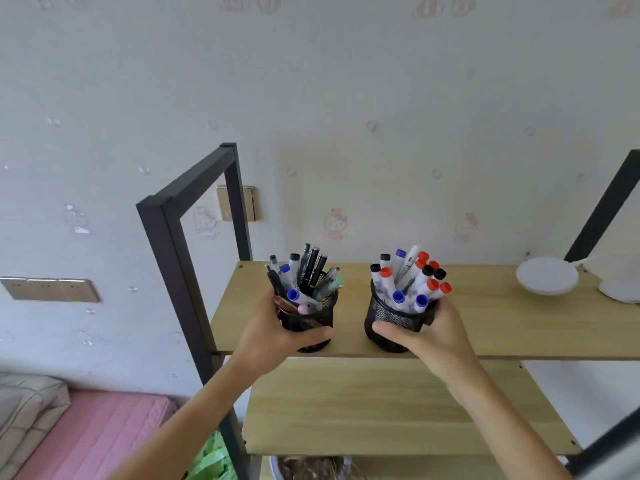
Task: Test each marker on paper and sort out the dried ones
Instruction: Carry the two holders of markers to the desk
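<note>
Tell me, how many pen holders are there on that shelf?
2. The left black mesh pen holder, full of pens and markers, sits in the left hand; the right black mesh pen holder, full of capped markers, sits in the right hand. Both are on the top wooden shelf.

Two mesh pen cups, two hands, two wooden shelves

White object cut off at right edge; potted plant cropped at bottom.
</note>
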